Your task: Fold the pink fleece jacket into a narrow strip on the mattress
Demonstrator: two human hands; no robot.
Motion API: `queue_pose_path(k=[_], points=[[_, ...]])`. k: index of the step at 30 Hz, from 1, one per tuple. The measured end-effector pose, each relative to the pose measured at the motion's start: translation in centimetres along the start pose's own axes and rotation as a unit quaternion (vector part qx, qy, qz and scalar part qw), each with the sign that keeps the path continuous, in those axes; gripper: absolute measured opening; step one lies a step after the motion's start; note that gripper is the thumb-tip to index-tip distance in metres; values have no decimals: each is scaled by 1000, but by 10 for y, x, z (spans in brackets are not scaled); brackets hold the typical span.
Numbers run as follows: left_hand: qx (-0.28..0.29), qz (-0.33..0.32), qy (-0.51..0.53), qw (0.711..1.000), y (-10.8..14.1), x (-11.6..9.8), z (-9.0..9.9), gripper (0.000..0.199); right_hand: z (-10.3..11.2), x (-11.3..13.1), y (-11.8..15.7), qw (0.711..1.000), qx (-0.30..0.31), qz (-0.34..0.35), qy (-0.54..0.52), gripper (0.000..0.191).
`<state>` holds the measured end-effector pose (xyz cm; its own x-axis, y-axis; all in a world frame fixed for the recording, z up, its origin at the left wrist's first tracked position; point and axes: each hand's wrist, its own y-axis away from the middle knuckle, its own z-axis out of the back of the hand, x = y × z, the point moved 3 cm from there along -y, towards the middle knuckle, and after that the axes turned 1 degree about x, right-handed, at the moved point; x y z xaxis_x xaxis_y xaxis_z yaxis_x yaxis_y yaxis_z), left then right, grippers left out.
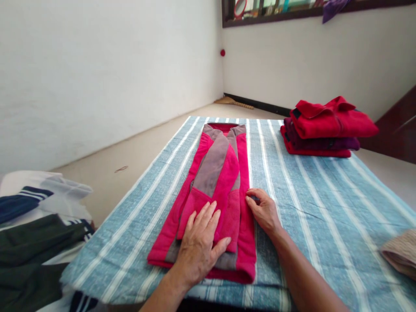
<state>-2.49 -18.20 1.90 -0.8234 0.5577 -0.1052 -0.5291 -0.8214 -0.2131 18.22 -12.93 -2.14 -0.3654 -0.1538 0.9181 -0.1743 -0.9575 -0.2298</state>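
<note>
A pink and grey fleece jacket [211,173] lies folded lengthwise on a table with a blue, white-striped cloth [289,208], its collar at the far end and its sleeves folded over the body. My left hand [202,242] rests flat on the sleeves near the hem, fingers spread. At the jacket's right edge, my right hand [264,210] has its thumb and index finger pinched on the pink fabric.
Folded red and purple garments [334,123] are stacked at the table's back right. A beige cloth [401,253] lies at the right edge. White, navy and dark green clothes [35,242] are heaped at the left, beyond the table edge. A white wall stands behind.
</note>
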Motion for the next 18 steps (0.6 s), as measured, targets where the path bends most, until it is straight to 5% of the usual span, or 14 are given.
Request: queue_pose_path(k=[4,9,13,18], points=[[-7,-6,0,1000,1,0,-1,56,4,17,14,993,21,23,113,25],[-7,-10,-5,1000,1,0,-1,56,5,44,70,967,59,118,220,43],[-14,-15,-6,1000,0,0,-3,56,1,41,110,944,118,178,253,56],[-22,-16,-8,1000,-1,1,-4,55,1,29,119,930,138,203,274,65]])
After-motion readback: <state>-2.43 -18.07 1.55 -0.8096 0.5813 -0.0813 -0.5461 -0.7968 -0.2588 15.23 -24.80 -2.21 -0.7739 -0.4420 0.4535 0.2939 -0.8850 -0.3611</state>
